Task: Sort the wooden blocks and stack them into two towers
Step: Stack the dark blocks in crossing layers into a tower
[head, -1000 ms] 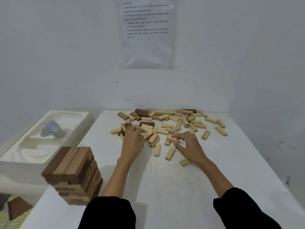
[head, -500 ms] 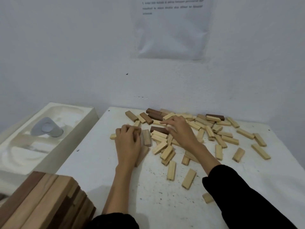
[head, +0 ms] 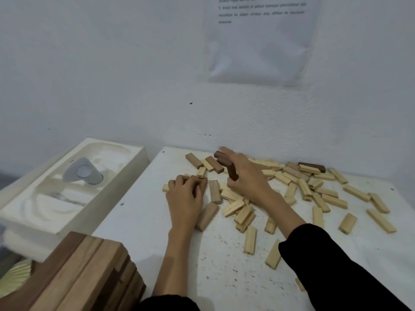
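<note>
The dark brown blocks in the right hand are small, stiff, square-edged wooden bars. They are probably light and smooth enough to slide, so pinching the long side faces near the middle looks the safest hold. That hand clasps them just above the pile, one bar hanging nearly upright. The left hand is curled over a few brown blocks at the pile's left edge. Pale blocks lie scattered flat across the speckled white table. A tower of darker blocks stands at the near left corner. Beyond it sits a moulded foam tray holding a grey piece, and a printed sheet hangs on the rough wall.
</note>
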Action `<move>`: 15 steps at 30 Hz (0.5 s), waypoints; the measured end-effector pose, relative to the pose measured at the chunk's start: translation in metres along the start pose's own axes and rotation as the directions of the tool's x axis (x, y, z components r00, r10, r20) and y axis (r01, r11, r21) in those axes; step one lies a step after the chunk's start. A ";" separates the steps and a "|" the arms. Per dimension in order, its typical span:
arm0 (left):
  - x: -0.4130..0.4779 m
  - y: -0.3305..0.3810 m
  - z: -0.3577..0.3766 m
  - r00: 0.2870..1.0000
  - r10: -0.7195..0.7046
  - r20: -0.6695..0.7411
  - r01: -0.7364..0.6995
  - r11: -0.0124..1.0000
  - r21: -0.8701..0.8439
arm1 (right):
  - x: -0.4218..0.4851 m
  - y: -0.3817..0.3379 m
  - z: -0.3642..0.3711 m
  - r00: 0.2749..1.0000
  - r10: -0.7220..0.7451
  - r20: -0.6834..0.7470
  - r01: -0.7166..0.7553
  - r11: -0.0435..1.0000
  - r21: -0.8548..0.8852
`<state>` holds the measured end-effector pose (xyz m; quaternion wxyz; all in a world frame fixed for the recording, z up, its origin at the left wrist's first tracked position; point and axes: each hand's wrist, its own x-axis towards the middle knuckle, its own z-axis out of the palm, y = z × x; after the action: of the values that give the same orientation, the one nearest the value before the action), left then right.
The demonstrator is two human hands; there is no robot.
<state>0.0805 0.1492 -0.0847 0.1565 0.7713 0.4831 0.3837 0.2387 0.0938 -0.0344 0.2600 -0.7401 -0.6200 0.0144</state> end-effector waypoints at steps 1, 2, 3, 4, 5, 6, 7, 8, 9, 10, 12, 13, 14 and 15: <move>0.000 0.000 0.000 1.000 -0.002 0.003 0.002 1.000 -0.002 | 0.000 -0.004 0.003 1.000 -0.021 0.004 0.020 1.000 0.019; 0.000 0.001 0.000 1.000 -0.006 0.007 0.006 1.000 -0.007 | 0.001 -0.008 0.005 0.999 -0.029 0.020 0.029 0.999 0.037; 0.000 0.001 -0.001 1.000 -0.011 0.009 0.011 1.000 -0.010 | 0.001 -0.012 0.006 0.999 -0.028 0.047 0.025 0.998 0.051; 0.000 0.002 -0.002 1.000 -0.016 0.010 0.016 1.000 -0.008 | 0.003 -0.016 0.007 0.997 -0.018 0.078 0.014 0.998 0.059; -0.001 0.002 -0.002 1.000 -0.024 0.012 0.024 1.000 0.001 | 0.005 -0.018 0.007 0.995 -0.005 0.102 -0.001 0.998 0.066; -0.001 0.003 -0.002 0.999 -0.037 0.018 0.037 0.999 0.015 | 0.008 -0.021 0.007 0.991 0.013 0.130 -0.022 0.997 0.068; -0.002 0.004 -0.003 0.998 -0.054 0.024 0.053 0.998 0.030 | 0.011 -0.024 0.006 0.987 0.028 0.161 -0.038 0.997 0.063; -0.002 0.004 -0.003 0.997 -0.070 0.025 0.069 0.997 0.043 | 0.013 -0.027 0.006 0.979 0.041 0.201 -0.053 0.997 0.054; -0.003 0.005 -0.004 0.996 -0.084 0.024 0.083 0.995 0.056 | 0.014 -0.030 0.007 0.968 0.051 0.246 -0.063 0.997 0.042; -0.003 0.006 -0.005 0.995 -0.101 0.024 0.099 0.993 0.068 | 0.014 -0.034 0.008 0.953 0.060 0.296 -0.069 0.997 0.017; -0.003 0.008 -0.006 0.991 -0.133 0.025 0.130 0.988 0.087 | 0.012 -0.036 0.013 0.928 0.097 0.359 -0.075 0.994 -0.075; -0.003 0.010 -0.006 0.989 -0.147 0.024 0.144 0.985 0.095 | 0.011 -0.037 0.016 0.929 0.119 0.351 -0.088 0.991 -0.103; -0.003 0.011 -0.007 0.987 -0.160 0.024 0.157 0.982 0.105 | 0.011 -0.038 0.017 0.937 0.132 0.325 -0.107 0.990 -0.094; -0.003 0.012 -0.007 0.985 -0.169 0.021 0.166 0.979 0.118 | 0.010 -0.038 0.017 0.946 0.138 0.293 -0.125 0.990 -0.063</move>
<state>0.0815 0.1397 -0.0741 0.1509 0.7415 0.5652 0.3286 0.2007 0.1128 -0.0305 0.1462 -0.7749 -0.6013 0.1288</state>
